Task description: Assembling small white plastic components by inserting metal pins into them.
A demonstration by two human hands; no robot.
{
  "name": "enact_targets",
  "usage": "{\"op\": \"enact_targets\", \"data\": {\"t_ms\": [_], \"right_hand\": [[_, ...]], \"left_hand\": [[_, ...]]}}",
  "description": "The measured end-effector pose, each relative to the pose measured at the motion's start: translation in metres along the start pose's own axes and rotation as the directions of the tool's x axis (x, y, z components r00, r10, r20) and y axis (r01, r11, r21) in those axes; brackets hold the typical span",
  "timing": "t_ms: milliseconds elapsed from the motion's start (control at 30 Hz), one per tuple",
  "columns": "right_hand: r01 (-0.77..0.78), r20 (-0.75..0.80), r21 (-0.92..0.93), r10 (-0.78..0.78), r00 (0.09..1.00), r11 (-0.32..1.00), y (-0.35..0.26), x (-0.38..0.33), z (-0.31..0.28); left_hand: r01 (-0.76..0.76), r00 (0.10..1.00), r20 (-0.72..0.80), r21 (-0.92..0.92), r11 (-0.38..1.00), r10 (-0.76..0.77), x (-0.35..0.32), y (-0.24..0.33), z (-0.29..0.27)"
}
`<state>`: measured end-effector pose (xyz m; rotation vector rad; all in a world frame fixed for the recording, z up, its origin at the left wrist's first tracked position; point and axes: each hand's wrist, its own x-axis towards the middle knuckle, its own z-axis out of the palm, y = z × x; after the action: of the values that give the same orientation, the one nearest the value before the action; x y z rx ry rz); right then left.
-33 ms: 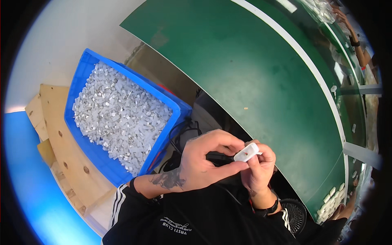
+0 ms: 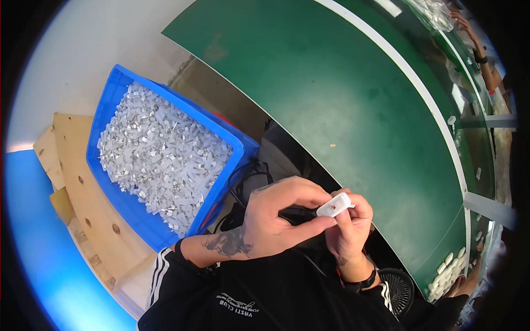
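Between my two hands is a small white oblong plastic piece (image 2: 334, 205), its open face turned up, with a tiny reddish spot inside. My left hand (image 2: 273, 218) pinches its left end between thumb and fingertips. At the other end, the thumb and bent fingers of my right hand (image 2: 351, 223) grip it, and a thin white bit sticks out there. Both hands hold it in front of my body, by the near edge of the green table (image 2: 342, 105). A blue bin (image 2: 234, 144) to the left holds a heap of small whitish plastic parts (image 2: 163, 154) with shiny metal bits.
Wooden boards (image 2: 94, 193) lie left of the bin. Rows of white pieces (image 2: 446, 276) sit on the table's lower right, beside another person's hand (image 2: 457, 287). A black round grille (image 2: 395, 289) stands below the table edge. A white strip (image 2: 411, 77) curves along the table.
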<state>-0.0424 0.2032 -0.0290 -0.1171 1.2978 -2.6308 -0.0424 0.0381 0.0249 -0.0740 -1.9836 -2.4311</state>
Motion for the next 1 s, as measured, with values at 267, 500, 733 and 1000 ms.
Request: {"op": "enact_targets", "data": {"t_ms": [267,500,733,1000], "right_hand": [[0.119,0.033,-0.211,-0.115,0.993,0.97,-0.008,0.003,0.001],[0.174,0.058,-0.242,-0.165,0.985,0.954,-0.01,-0.002,-0.002],[0.221,0.124,-0.339,-0.189,0.974,0.915,-0.013,0.002,-0.005],[0.221,0.145,-0.36,-0.18,0.973,0.906,-0.015,0.004,-0.004]], "left_hand": [[-0.359,0.933,0.13,0.321,0.876,0.334,0.008,0.002,-0.003],[-0.437,0.898,0.215,0.361,0.824,0.383,0.004,-0.004,-0.005],[-0.437,0.897,0.235,0.338,0.834,0.375,0.005,-0.003,-0.008],[-0.449,0.887,0.27,0.317,0.835,0.374,0.005,-0.005,-0.012]]}}
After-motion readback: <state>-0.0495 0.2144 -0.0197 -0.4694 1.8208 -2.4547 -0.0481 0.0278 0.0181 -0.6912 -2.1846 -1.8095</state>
